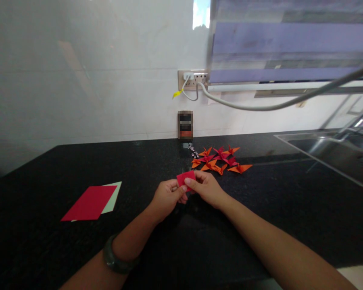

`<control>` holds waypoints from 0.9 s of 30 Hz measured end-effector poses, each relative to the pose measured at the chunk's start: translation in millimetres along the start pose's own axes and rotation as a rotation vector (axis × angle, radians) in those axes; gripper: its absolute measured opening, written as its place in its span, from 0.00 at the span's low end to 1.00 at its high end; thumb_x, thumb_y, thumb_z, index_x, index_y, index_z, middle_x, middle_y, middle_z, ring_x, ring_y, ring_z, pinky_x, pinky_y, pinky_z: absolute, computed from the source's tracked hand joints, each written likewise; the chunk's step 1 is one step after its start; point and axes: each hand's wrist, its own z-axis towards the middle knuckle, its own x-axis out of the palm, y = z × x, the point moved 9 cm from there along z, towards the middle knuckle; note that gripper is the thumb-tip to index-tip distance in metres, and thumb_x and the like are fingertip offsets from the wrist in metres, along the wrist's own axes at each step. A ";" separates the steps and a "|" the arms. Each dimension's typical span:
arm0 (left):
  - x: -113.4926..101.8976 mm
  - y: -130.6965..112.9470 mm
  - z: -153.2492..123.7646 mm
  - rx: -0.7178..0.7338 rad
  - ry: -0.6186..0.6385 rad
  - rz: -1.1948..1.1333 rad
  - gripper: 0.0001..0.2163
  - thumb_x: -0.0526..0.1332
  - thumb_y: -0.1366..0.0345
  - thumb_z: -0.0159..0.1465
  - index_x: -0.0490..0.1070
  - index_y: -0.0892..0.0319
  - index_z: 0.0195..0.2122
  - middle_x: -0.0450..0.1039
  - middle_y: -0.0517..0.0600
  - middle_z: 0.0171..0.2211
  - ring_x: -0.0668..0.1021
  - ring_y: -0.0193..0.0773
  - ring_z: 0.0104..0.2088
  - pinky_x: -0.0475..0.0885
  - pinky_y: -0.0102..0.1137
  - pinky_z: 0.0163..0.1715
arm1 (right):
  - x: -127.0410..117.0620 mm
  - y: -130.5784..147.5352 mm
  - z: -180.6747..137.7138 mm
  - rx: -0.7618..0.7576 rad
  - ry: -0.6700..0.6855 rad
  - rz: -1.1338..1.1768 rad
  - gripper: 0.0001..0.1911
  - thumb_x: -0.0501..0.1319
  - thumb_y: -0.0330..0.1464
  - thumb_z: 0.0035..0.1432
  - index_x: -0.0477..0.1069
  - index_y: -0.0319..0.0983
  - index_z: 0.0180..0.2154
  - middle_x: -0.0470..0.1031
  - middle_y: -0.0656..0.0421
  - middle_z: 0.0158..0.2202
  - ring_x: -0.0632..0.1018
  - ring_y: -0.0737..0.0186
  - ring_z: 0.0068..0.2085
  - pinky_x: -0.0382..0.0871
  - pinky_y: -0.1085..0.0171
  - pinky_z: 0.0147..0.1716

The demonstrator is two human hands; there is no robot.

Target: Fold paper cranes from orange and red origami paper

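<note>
A small folded square of red paper (pixel 186 177) is held up just above the dark countertop, between both hands. My left hand (pixel 169 197) pinches its lower left side, thumb in front. On the right side, my right hand (pixel 207 187) grips it with the thumb pressed flat across its face. The fingers behind the paper are partly hidden. Beyond the hands lie several folded paper cranes (pixel 210 164) in orange and red, grouped close together. To the left, a flat red paper sheet (pixel 90 203) rests over a pale green sheet (pixel 111 201).
A pixelated dark box (pixel 185 125) stands against the wall, with a small patterned strip (pixel 193 151) before it. Cables run from the wall socket (pixel 192 79), the thick grey cable (pixel 260 108) crossing to the right. A sink (pixel 335 149) is set into the black counter (pixel 42 181) at right.
</note>
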 end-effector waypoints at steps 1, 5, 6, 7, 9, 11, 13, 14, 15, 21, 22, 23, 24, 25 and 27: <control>1.7 1.9 0.2 -0.013 0.015 0.007 0.07 0.62 0.64 0.51 0.68 0.63 0.22 0.69 0.45 0.15 0.71 0.29 0.16 0.65 0.25 0.19 | -1.4 0.3 -0.1 -0.009 -0.018 -0.012 0.14 0.61 0.41 0.48 0.71 0.36 0.29 0.70 0.62 0.23 0.67 0.70 0.23 0.61 0.69 0.24; 6.7 8.8 0.7 -0.051 0.062 0.011 0.08 0.62 0.62 0.50 0.68 0.63 0.25 0.69 0.45 0.15 0.71 0.29 0.16 0.66 0.25 0.19 | -3.5 -0.1 0.2 -0.027 -0.037 -0.067 0.12 0.60 0.38 0.49 0.72 0.34 0.26 0.69 0.62 0.21 0.67 0.70 0.22 0.61 0.69 0.24; 7.5 9.5 0.6 -0.055 0.072 0.011 0.09 0.63 0.62 0.50 0.69 0.63 0.25 0.69 0.44 0.15 0.70 0.29 0.16 0.66 0.25 0.19 | -3.2 -0.2 0.2 -0.029 -0.031 -0.078 0.12 0.60 0.38 0.49 0.72 0.34 0.26 0.69 0.62 0.21 0.67 0.70 0.22 0.61 0.68 0.24; 7.9 9.5 0.5 -0.054 0.077 0.013 0.09 0.63 0.61 0.50 0.69 0.63 0.26 0.68 0.44 0.14 0.70 0.29 0.15 0.66 0.25 0.18 | -3.1 -0.2 0.1 -0.032 -0.028 -0.088 0.12 0.60 0.37 0.49 0.72 0.34 0.26 0.69 0.61 0.21 0.67 0.70 0.23 0.61 0.68 0.25; 7.6 8.1 0.0 -0.050 0.076 0.018 0.10 0.63 0.60 0.50 0.69 0.63 0.26 0.68 0.43 0.14 0.70 0.29 0.15 0.65 0.25 0.18 | -2.8 -0.4 -0.3 -0.034 -0.023 -0.106 0.12 0.60 0.37 0.49 0.72 0.33 0.26 0.68 0.61 0.20 0.67 0.70 0.23 0.61 0.68 0.25; 6.7 6.0 -0.6 -0.046 0.068 0.013 0.10 0.63 0.60 0.49 0.68 0.63 0.25 0.68 0.43 0.13 0.70 0.29 0.14 0.65 0.25 0.17 | -2.9 -0.2 -1.0 -0.037 -0.027 -0.121 0.12 0.60 0.37 0.49 0.72 0.34 0.25 0.68 0.61 0.20 0.66 0.70 0.22 0.61 0.68 0.24; 7.1 4.0 -1.2 -0.038 0.076 0.002 0.10 0.63 0.60 0.49 0.68 0.63 0.24 0.68 0.44 0.14 0.70 0.30 0.15 0.65 0.25 0.18 | -3.1 0.9 -1.7 -0.040 -0.034 -0.125 0.12 0.60 0.38 0.49 0.72 0.34 0.24 0.67 0.62 0.19 0.66 0.70 0.22 0.60 0.68 0.23; 7.5 3.2 -1.4 -0.031 0.084 -0.001 0.10 0.63 0.60 0.49 0.68 0.63 0.24 0.69 0.44 0.14 0.70 0.30 0.15 0.66 0.25 0.18 | -3.0 1.7 -1.9 -0.041 -0.036 -0.123 0.12 0.60 0.38 0.49 0.71 0.34 0.24 0.67 0.62 0.19 0.66 0.70 0.22 0.60 0.69 0.23; 7.9 2.7 -1.5 -0.024 0.092 -0.001 0.10 0.63 0.60 0.49 0.68 0.63 0.24 0.69 0.44 0.15 0.71 0.30 0.15 0.66 0.26 0.19 | -2.9 2.6 -2.1 -0.041 -0.037 -0.119 0.12 0.60 0.38 0.49 0.71 0.34 0.24 0.67 0.62 0.19 0.66 0.70 0.22 0.59 0.69 0.23; 10.1 1.8 -1.2 0.011 0.125 0.000 0.08 0.62 0.63 0.51 0.69 0.63 0.25 0.72 0.48 0.19 0.74 0.31 0.19 0.68 0.26 0.22 | -5.1 5.6 -0.5 -0.055 -0.055 -0.101 0.12 0.60 0.38 0.48 0.71 0.34 0.24 0.67 0.63 0.19 0.65 0.70 0.22 0.59 0.69 0.23; 10.8 2.0 -1.2 0.008 0.127 -0.003 0.07 0.62 0.64 0.52 0.69 0.63 0.25 0.73 0.48 0.20 0.74 0.32 0.20 0.68 0.26 0.23 | -6.1 5.5 0.0 -0.058 -0.063 -0.101 0.12 0.60 0.38 0.48 0.71 0.34 0.24 0.67 0.63 0.19 0.65 0.70 0.22 0.59 0.69 0.23; 11.4 2.4 -1.1 0.003 0.127 -0.009 0.06 0.62 0.65 0.51 0.69 0.63 0.25 0.73 0.49 0.20 0.75 0.32 0.21 0.68 0.26 0.23 | -7.3 5.3 0.5 -0.059 -0.074 -0.099 0.11 0.60 0.38 0.48 0.71 0.35 0.24 0.66 0.63 0.19 0.65 0.71 0.22 0.58 0.69 0.23; 11.8 3.0 -1.0 -0.007 0.124 -0.016 0.06 0.62 0.66 0.51 0.69 0.63 0.26 0.74 0.49 0.21 0.75 0.32 0.21 0.68 0.26 0.23 | -8.5 5.0 1.0 -0.058 -0.085 -0.095 0.11 0.60 0.37 0.48 0.70 0.35 0.24 0.66 0.63 0.19 0.64 0.71 0.21 0.58 0.69 0.23; 12.1 3.7 -0.9 -0.018 0.121 -0.022 0.06 0.62 0.66 0.51 0.69 0.63 0.27 0.74 0.49 0.21 0.75 0.32 0.21 0.68 0.26 0.23 | -9.6 4.9 1.3 -0.057 -0.095 -0.090 0.11 0.60 0.37 0.48 0.70 0.35 0.24 0.66 0.63 0.19 0.64 0.71 0.21 0.58 0.69 0.23; 11.0 4.4 -0.4 -0.029 0.101 -0.016 0.06 0.62 0.66 0.51 0.69 0.63 0.28 0.74 0.48 0.20 0.74 0.31 0.20 0.67 0.25 0.22 | -10.8 5.2 1.4 -0.053 -0.109 -0.079 0.12 0.59 0.37 0.48 0.70 0.35 0.23 0.66 0.63 0.19 0.64 0.71 0.21 0.58 0.69 0.23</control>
